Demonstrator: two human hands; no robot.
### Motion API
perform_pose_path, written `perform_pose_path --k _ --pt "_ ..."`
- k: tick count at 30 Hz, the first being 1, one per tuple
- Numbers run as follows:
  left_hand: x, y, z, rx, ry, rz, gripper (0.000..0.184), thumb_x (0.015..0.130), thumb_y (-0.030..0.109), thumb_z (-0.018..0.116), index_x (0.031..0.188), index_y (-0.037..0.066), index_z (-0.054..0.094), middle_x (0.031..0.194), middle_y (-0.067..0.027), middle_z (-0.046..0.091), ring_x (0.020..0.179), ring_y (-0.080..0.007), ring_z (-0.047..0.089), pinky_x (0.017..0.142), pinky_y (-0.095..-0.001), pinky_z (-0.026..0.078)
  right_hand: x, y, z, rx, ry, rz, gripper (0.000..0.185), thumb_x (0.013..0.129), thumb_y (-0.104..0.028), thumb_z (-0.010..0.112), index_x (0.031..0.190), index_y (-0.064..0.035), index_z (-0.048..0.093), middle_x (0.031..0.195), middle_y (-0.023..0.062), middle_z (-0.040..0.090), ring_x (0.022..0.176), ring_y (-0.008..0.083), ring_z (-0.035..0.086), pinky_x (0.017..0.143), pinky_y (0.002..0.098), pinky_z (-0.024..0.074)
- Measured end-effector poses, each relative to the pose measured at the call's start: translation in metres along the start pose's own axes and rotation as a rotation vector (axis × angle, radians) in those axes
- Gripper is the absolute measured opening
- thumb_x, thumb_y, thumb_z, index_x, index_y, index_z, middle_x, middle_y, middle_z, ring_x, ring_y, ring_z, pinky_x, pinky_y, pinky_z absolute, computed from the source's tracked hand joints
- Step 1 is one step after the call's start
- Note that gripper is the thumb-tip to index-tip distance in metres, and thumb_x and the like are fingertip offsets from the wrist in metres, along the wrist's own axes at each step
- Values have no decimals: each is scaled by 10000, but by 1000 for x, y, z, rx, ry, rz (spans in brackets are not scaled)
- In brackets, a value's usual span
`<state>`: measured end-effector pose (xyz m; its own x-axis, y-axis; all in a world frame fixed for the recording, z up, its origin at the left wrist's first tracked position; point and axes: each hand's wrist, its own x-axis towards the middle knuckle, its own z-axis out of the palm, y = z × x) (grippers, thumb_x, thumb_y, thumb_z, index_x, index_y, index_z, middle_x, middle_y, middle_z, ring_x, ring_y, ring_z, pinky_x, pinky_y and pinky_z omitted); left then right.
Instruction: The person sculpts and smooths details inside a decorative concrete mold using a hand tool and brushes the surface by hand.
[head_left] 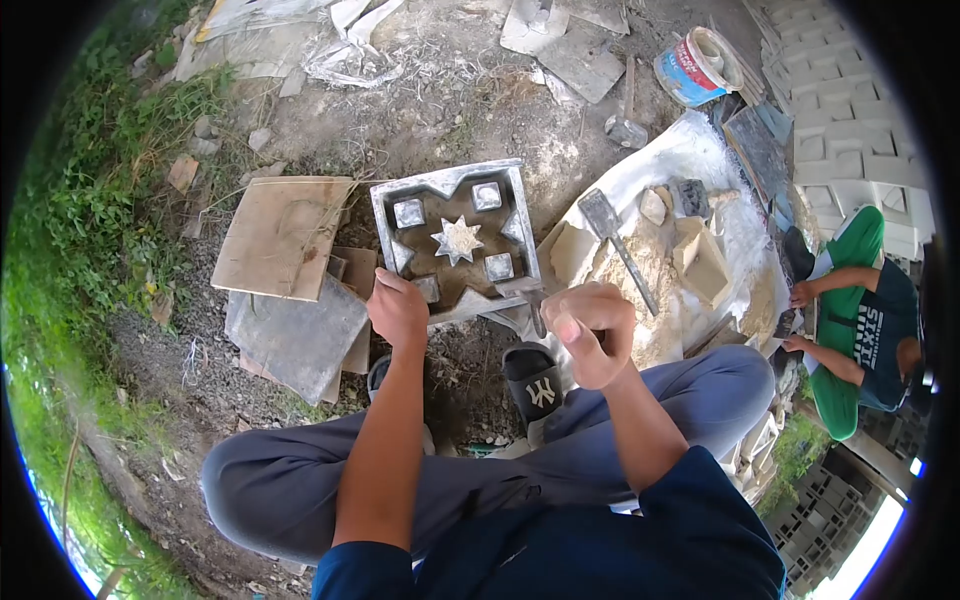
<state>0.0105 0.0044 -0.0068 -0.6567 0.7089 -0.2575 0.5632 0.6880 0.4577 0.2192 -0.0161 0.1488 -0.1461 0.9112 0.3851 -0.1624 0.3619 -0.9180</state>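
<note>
A square metal mould (447,185) tilts in front of me, with an eight-pointed star (458,241) in its middle and square blocks near its corners. My left hand (399,308) is closed on its near left edge, the thumb on the rim. My right hand (594,330) is a closed fist at the near right corner, around a small metal tool (518,287) whose grey end lies over the mould's rim. Fingers hide most of that tool, so its exact kind is unclear. Brown material shows around the blocks inside the mould.
Flat boards (282,235) are stacked at left. On a white sheet (650,165) at right lie pale powder (625,275), a flat-bladed tool (622,245) and a moulded block (702,262). A paint bucket (690,70) stands behind. Another person (865,320) sits far right beside stacked blocks (850,120).
</note>
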Motion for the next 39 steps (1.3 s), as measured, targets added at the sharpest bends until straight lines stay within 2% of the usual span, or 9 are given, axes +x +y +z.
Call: perform_pose_path --k 3,10,12,16,18,24,26,30,39 --pt "-3 -5 4 -21 116 104 556 1062 333 320 858 -20 697 833 -296 688 804 -543 639 737 -621 518 -9 18 -9 -71 -43 47 445 967 -64 595 566 -14 410 503 66 398 396 208 353 432 362 253" --pt "-4 -8 2 6 61 80 556 1063 336 312 918 -22 712 847 -295 693 816 -533 646 737 -617 520 -13 19 -5 14 -5 -68 556 1057 -161 496 547 -37 314 475 27 355 404 130 279 419 314 197" --pt "-6 -3 0 -37 57 48 559 1064 343 310 927 -21 712 849 -294 694 828 -533 648 744 -619 519 -10 23 -8 -43 41 167 565 1074 -150 465 538 -44 319 464 24 357 396 130 276 412 308 211" --pt "-7 -4 -4 39 41 30 577 1067 362 291 945 -12 713 863 -303 691 837 -537 646 757 -617 525 -8 6 2 121 31 -31 574 1093 -155 445 548 -41 305 466 21 351 406 127 271 419 320 200" --pt "-7 -4 -3 61 4 49 585 1070 371 281 981 -9 717 887 -302 697 846 -532 651 760 -611 533 -12 24 -9 95 139 345 591 1097 -181 450 539 -40 320 468 25 343 415 131 254 439 332 171" --pt "-1 -1 -13 131 -139 -32 676 1081 422 210 1036 -12 726 985 -304 706 955 -527 657 860 -618 522 -14 1 -5 14 31 186 585 1086 -194 488 550 -46 307 478 9 335 434 121 252 450 334 171" --pt "-2 2 -7 136 -126 -33 665 1078 423 220 1034 2 733 966 -298 711 934 -522 665 829 -617 530 -16 11 -2 -82 32 331 539 1056 -150 541 576 -15 339 505 23 285 439 140 251 457 362 195" --pt "-3 9 -2 104 42 -103 630 1071 413 247 995 40 750 914 -278 718 886 -518 670 773 -625 533 -14 -6 12 36 20 73 482 1000 -84 576 584 -5 346 506 57 326 418 204 286 448 366 225" --pt "-4 10 1 156 63 -35 590 1069 375 265 950 21 722 872 -266 709 839 -526 651 730 -626 515 -21 10 21 -61 -111 42 400 888 3 601 570 -46 363 522 53 340 411 223 341 425 360 257"
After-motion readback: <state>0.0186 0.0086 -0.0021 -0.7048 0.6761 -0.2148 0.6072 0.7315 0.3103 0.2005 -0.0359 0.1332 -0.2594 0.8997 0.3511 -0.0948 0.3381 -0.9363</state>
